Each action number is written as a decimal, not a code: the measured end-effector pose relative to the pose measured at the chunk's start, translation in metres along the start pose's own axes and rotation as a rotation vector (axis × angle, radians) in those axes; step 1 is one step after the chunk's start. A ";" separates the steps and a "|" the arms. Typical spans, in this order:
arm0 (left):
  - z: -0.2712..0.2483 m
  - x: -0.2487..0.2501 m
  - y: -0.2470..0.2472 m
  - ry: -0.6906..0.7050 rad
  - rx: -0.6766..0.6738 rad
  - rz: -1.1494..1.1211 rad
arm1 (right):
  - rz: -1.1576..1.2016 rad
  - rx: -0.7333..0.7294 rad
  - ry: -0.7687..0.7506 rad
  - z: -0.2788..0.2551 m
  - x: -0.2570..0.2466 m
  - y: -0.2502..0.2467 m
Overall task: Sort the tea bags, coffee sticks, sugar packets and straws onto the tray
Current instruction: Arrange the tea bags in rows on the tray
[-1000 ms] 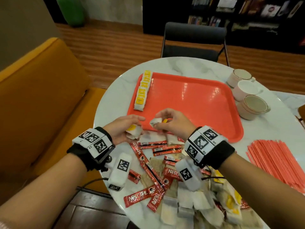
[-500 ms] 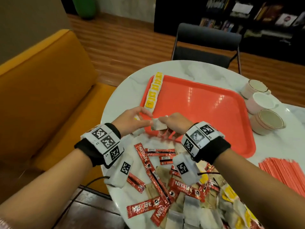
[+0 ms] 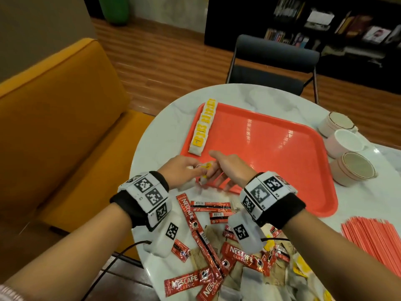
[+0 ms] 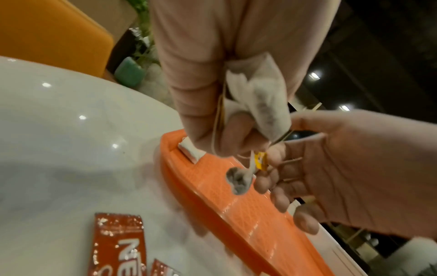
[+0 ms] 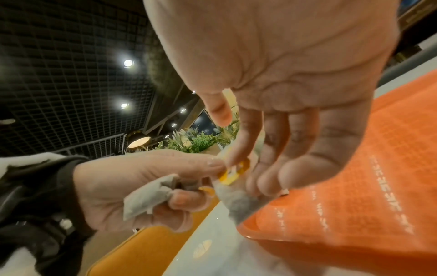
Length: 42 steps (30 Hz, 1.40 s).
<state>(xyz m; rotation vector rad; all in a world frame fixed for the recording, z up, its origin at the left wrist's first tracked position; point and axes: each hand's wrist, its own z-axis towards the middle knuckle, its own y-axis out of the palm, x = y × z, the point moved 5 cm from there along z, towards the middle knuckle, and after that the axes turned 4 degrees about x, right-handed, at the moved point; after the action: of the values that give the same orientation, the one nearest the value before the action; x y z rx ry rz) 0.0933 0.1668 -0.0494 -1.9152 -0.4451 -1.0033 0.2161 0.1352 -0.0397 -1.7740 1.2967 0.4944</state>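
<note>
My left hand (image 3: 191, 168) grips a crumpled white tea bag (image 4: 260, 97) in its curled fingers, and its thumb presses a yellow tag (image 5: 234, 171). A second tea bag (image 5: 238, 201) hangs by its string under that tag, just above the near left corner of the orange tray (image 3: 271, 153). My right hand (image 3: 219, 170) is beside it with fingers nearly straight and thumb held apart; its fingertips touch the tag and the hanging bag. A row of tea bags with yellow tags (image 3: 204, 127) lies along the tray's left edge.
Red coffee sticks (image 3: 191, 216), brown packets and more tea bags lie heaped on the white round table (image 3: 156, 144) near me. A stack of red straws (image 3: 373, 237) is at the right, three cups (image 3: 351, 170) beyond the tray, a dark chair (image 3: 273, 68) behind, an orange sofa (image 3: 54, 127) on the left.
Both hands have moved together to the tray's near left corner. My right hand has loosened from a pinch to nearly straight fingers, and a yellow tag now shows between the hands.
</note>
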 end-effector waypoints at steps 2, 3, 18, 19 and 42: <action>0.001 -0.005 -0.005 -0.047 -0.011 -0.058 | 0.009 0.029 -0.092 0.001 0.000 -0.004; 0.000 -0.007 -0.007 -0.061 -0.017 -0.073 | -0.004 0.022 -0.143 0.002 0.000 -0.005; 0.012 -0.019 -0.042 -0.084 -0.045 -0.017 | 0.035 -0.175 -0.324 0.022 -0.005 -0.006; 0.016 -0.020 -0.044 -0.077 -0.022 -0.022 | 0.055 -0.197 -0.317 0.023 -0.005 -0.005; 0.060 -0.041 -0.024 0.137 -0.156 0.446 | 0.363 0.026 -0.058 0.099 0.012 0.020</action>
<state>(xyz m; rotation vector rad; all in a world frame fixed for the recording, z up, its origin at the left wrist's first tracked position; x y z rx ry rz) 0.0811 0.2338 -0.0846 -1.9490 0.1425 -0.8802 0.2189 0.2075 -0.1114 -1.4951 1.5844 0.7204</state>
